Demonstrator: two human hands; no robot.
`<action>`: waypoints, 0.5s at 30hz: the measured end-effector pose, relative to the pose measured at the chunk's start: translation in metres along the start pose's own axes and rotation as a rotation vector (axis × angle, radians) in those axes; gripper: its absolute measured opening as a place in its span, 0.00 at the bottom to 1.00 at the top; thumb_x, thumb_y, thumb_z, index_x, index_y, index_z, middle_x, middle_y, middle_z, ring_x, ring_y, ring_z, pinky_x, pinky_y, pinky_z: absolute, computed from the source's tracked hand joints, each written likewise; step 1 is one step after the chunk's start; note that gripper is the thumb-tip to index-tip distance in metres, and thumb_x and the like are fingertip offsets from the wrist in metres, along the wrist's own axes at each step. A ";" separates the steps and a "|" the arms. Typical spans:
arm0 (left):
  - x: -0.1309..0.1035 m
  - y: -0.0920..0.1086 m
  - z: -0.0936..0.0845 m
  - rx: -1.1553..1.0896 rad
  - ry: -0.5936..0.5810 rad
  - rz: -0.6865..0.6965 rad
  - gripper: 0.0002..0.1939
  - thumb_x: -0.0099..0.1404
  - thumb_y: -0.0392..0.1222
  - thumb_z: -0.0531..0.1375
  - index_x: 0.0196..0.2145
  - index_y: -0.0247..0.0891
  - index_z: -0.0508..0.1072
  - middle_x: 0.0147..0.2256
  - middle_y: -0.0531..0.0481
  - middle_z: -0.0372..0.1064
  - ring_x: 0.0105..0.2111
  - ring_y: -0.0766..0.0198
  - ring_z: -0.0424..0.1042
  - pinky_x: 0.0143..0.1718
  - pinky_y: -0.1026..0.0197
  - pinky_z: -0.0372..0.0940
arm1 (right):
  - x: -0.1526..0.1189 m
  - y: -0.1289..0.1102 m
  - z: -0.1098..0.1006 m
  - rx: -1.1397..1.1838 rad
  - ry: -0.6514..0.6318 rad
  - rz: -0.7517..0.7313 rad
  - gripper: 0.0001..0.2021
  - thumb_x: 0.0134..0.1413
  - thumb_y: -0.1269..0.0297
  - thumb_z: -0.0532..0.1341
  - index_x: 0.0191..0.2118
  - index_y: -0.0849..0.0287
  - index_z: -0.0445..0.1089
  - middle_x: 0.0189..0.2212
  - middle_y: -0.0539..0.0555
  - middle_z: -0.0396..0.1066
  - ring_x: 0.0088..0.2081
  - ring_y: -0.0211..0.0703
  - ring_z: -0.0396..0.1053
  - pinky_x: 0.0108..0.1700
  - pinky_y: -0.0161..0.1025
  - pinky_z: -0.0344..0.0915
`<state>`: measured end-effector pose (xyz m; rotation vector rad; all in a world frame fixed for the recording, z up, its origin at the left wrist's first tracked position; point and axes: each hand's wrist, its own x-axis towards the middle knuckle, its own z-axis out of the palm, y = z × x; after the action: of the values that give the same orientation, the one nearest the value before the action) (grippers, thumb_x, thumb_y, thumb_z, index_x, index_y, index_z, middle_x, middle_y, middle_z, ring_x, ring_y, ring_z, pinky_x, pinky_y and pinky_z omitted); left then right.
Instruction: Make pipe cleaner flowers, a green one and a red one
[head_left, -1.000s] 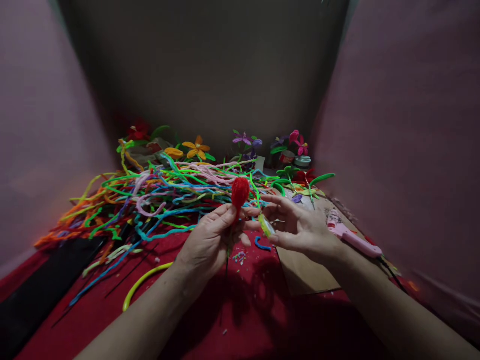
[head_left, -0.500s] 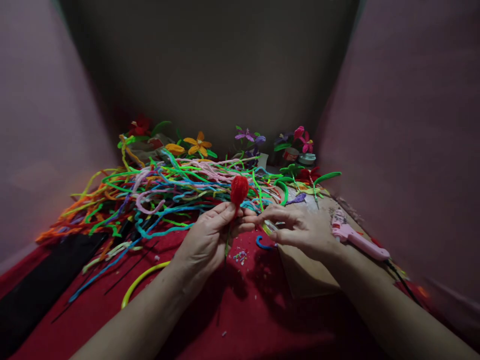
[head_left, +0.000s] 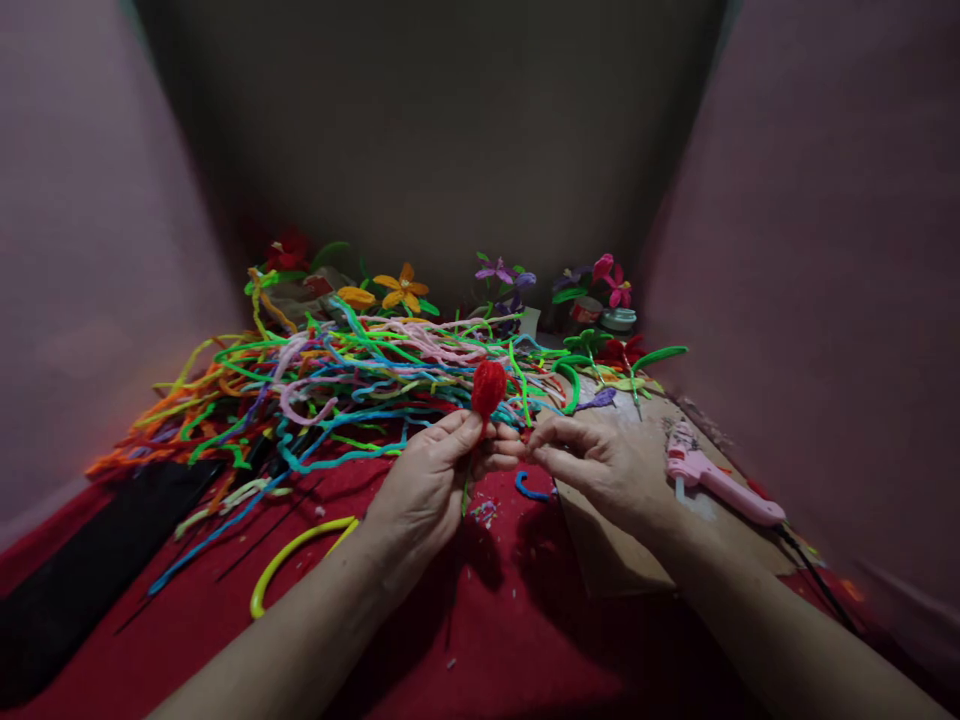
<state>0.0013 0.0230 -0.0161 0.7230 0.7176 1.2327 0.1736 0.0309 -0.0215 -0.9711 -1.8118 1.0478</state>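
Note:
My left hand (head_left: 431,465) is closed around the base of a red fuzzy flower bud (head_left: 489,388), made of pipe cleaner. The bud points up, and a green stem (head_left: 466,490) shows below the fingers. Close to its fingertips, my right hand (head_left: 589,460) has thumb and forefinger pinched together. A small bit of red shows at that pinch, but what it holds I cannot make out. Below and between the hands, a short blue pipe cleaner (head_left: 531,490) lies curled on the red cloth (head_left: 525,620).
A tangled heap of coloured pipe cleaners (head_left: 360,370) lies behind my hands. Finished flowers, one of them orange (head_left: 403,288), stand at the back. At right, a pink glue gun (head_left: 720,487) rests on a cardboard sheet (head_left: 615,555). A yellow hoop (head_left: 289,560) and black pouch (head_left: 90,570) lie left.
The small clear, yellowish round thing seen at my right fingers is out of sight now, and those fingers have drawn into a pinch. My left hand still holds the bud. The view has shifted slightly.

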 end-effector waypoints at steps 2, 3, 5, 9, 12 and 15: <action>0.001 0.000 -0.003 0.030 -0.010 0.020 0.07 0.60 0.33 0.57 0.27 0.28 0.72 0.26 0.45 0.72 0.21 0.69 0.71 0.21 0.71 0.66 | 0.000 0.001 -0.008 -0.020 -0.027 0.006 0.05 0.50 0.66 0.58 0.27 0.58 0.70 0.26 0.49 0.65 0.30 0.37 0.61 0.34 0.37 0.57; 0.002 0.000 -0.005 0.044 -0.009 0.028 0.07 0.59 0.34 0.57 0.27 0.28 0.72 0.25 0.46 0.71 0.19 0.71 0.68 0.19 0.71 0.64 | 0.000 0.000 -0.012 -0.014 -0.039 0.010 0.05 0.50 0.66 0.59 0.27 0.58 0.70 0.26 0.49 0.66 0.30 0.37 0.62 0.34 0.36 0.57; 0.003 0.000 -0.008 0.080 -0.014 0.030 0.08 0.59 0.38 0.58 0.26 0.29 0.71 0.21 0.50 0.68 0.15 0.74 0.62 0.15 0.72 0.59 | 0.001 -0.003 -0.018 0.050 -0.038 0.009 0.04 0.50 0.66 0.60 0.27 0.58 0.70 0.25 0.49 0.66 0.30 0.36 0.61 0.33 0.35 0.56; 0.000 -0.002 -0.005 0.145 -0.065 -0.011 0.11 0.61 0.40 0.56 0.23 0.33 0.65 0.17 0.56 0.61 0.11 0.76 0.55 0.12 0.71 0.53 | 0.004 -0.009 -0.014 0.205 -0.014 -0.004 0.04 0.48 0.64 0.62 0.27 0.58 0.70 0.26 0.48 0.66 0.29 0.35 0.60 0.30 0.33 0.54; -0.006 -0.006 0.001 0.148 -0.118 -0.059 0.11 0.62 0.41 0.55 0.24 0.35 0.62 0.17 0.60 0.57 0.10 0.78 0.47 0.11 0.72 0.50 | 0.007 -0.009 -0.003 0.204 -0.011 0.011 0.05 0.49 0.63 0.62 0.27 0.59 0.69 0.24 0.47 0.63 0.26 0.33 0.57 0.29 0.33 0.53; -0.009 -0.009 0.004 0.156 -0.145 -0.078 0.11 0.63 0.41 0.54 0.24 0.36 0.60 0.18 0.60 0.55 0.11 0.79 0.43 0.11 0.72 0.46 | 0.008 -0.009 0.006 0.219 -0.001 0.036 0.08 0.49 0.62 0.62 0.25 0.60 0.68 0.21 0.45 0.60 0.24 0.31 0.54 0.28 0.33 0.51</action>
<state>0.0079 0.0120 -0.0206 0.8955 0.7198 1.0501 0.1632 0.0336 -0.0134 -0.8724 -1.6449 1.2400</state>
